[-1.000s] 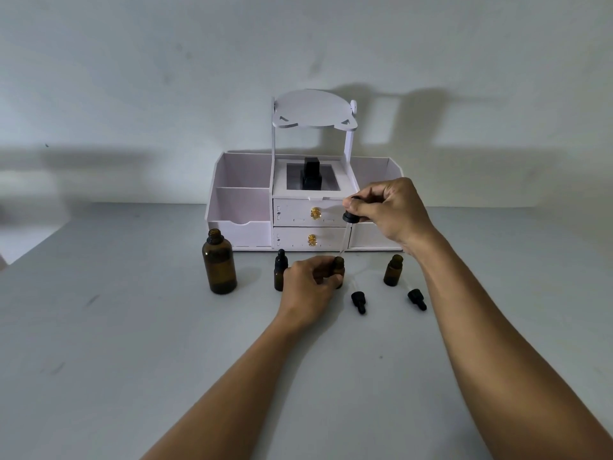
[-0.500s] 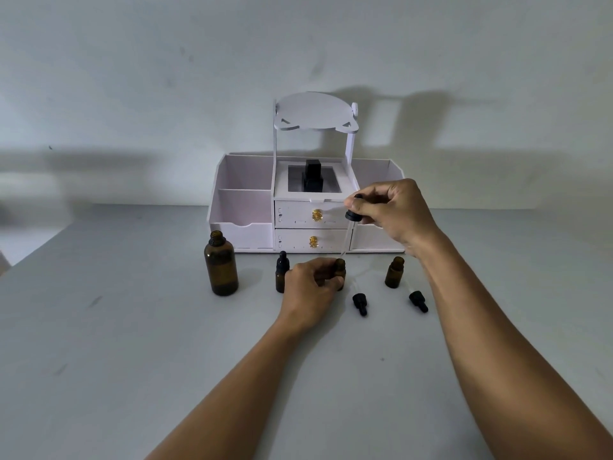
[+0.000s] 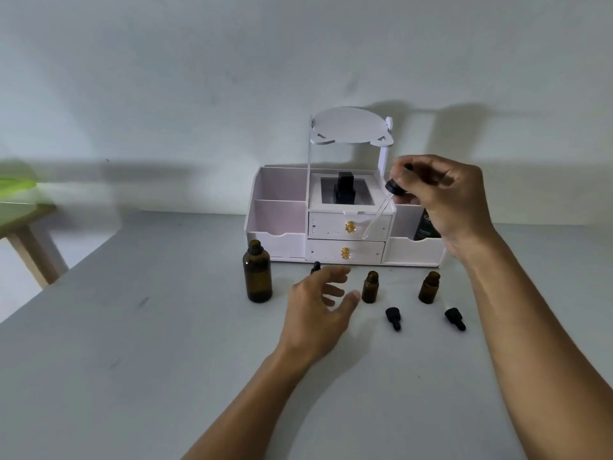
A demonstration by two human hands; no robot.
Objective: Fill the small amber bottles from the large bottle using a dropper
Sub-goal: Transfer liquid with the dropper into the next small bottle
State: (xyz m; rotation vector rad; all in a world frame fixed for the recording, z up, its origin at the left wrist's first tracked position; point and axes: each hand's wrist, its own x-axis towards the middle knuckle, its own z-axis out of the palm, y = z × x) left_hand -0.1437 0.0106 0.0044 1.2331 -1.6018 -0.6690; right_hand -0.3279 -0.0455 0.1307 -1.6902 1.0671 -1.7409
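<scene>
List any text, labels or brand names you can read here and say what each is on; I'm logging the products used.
Dark bottle in the organizer's right compartment, partly behind the right hand: pale print and a round logo, too blurred to read.
Large amber bottle: no label visible.
Two open small amber bottles: no label visible.
Nothing else legible.

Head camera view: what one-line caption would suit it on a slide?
Right hand lifts a dropper while the open left hand hovers beside an uncapped small amber bottle.
</scene>
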